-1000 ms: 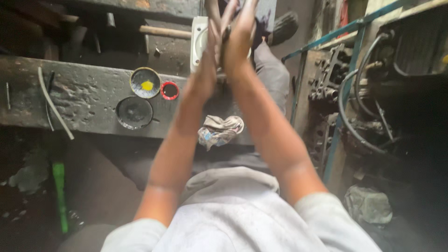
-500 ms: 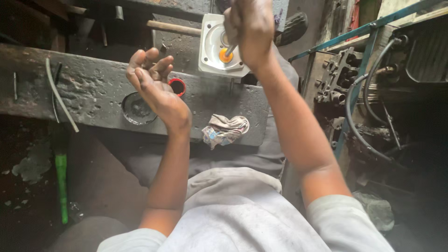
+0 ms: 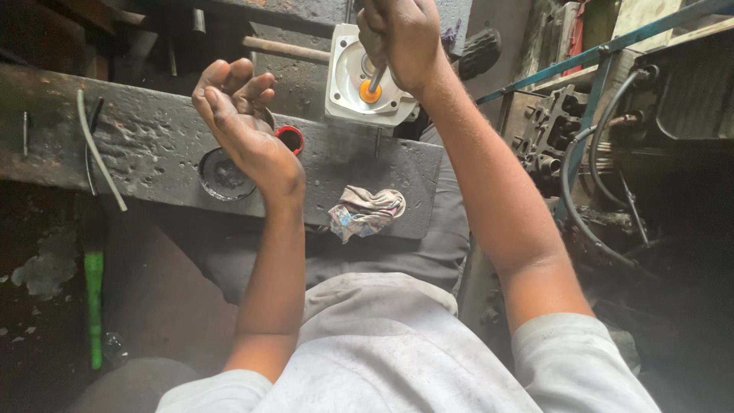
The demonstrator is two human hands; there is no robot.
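Note:
My right hand (image 3: 401,38) is shut around a thin metal tool (image 3: 376,76) whose tip rests on an orange round part (image 3: 370,92) in the middle of a white square housing (image 3: 344,95). The housing stands on a dark, greasy workbench (image 3: 153,141). My left hand (image 3: 233,115) hovers palm up over the bench, fingers loosely curled and apart, holding nothing. Just under it sit a round dark metal lid (image 3: 222,174) and a small red ring (image 3: 290,139).
A crumpled rag (image 3: 365,213) lies at the bench's near edge. A bent grey wire (image 3: 98,149) rests at the left. A green-handled tool (image 3: 93,306) lies on the floor. Engine parts, hoses (image 3: 589,183) and a blue frame (image 3: 604,53) crowd the right.
Both hands were joined on the tool up high. The left hand has let go and dropped to the left, palm up; the right keeps the tool on the orange part.

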